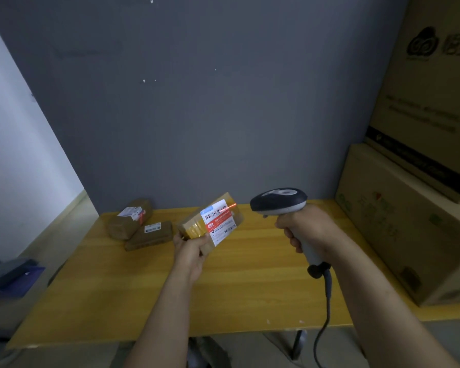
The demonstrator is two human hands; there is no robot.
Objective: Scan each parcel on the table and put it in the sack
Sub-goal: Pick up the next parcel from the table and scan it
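My left hand (190, 248) grips a small taped cardboard parcel (194, 225) by its near end and holds it tilted above the wooden table (250, 274). Its white and red shipping label (219, 221) faces the scanner. My right hand (300, 227) grips the handle of a grey and dark barcode scanner (279, 201), whose head points left at the parcel. A red laser line (230, 207) crosses the label's top barcode. Two brown parcels lie at the table's far left, one wrapped parcel (129, 217) behind a flatter parcel (150, 235). No sack is in view.
Large stacked cardboard boxes (409, 208) fill the table's right side. The scanner's black cable (325, 314) hangs off the front edge. A dark blue object (14, 277) sits low on the left beside the table. A grey wall stands behind.
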